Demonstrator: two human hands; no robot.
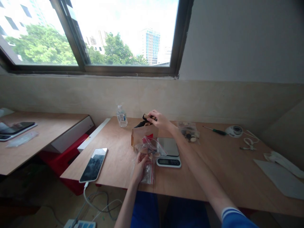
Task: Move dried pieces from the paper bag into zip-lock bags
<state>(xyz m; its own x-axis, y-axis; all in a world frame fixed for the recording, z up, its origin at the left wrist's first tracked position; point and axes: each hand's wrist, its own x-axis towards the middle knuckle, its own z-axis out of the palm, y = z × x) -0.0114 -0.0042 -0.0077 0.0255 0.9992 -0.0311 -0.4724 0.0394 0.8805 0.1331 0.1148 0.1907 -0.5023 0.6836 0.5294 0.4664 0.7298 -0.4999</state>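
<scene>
My left hand (142,161) is closed on a clear zip bag (148,174) with a red seal line, low in front of a brown paper bag (142,136). Crumpled clear plastic bunches above the fingers. The paper bag stands open, and black material shows at its mouth. Over that mouth my right hand (158,119) pinches a small black and tan piece (145,116); its exact kind is unclear. Just right of the bag sits a kitchen scale (168,152) with a grey plate and a dark display, partly covered by the loose plastic.
Behind my right forearm lies a clear bag of small dark and pale pieces (191,135). Further right are a green-handled screwdriver (219,131), a white round device (234,130) and its cable. A water bottle (122,117) stands at the back; a charging phone (94,164) lies left.
</scene>
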